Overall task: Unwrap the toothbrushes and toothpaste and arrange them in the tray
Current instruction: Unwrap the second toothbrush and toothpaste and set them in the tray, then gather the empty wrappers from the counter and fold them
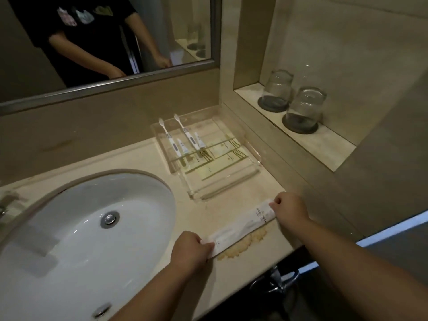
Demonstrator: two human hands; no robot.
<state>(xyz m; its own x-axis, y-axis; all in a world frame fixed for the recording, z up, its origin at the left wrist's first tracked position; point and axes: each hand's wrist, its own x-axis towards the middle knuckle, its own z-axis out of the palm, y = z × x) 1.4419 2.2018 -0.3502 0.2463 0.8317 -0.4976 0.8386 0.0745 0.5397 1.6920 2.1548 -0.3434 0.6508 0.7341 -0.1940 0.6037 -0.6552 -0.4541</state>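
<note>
White wrapper [240, 228] lies stretched between both grips: left hand [190, 250] and right hand [290, 210] pinch its ends; tray [252, 156] beyond.

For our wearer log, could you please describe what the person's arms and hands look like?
Both forearms are bare. The left hand and right hand wear no gloves, and no watch or ring shows. The mirror reflects a black short-sleeved T-shirt with a pale print.

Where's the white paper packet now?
Head view, lower middle: the long white paper packet stretches between left hand and right hand, just before the clear plastic tray.
</note>
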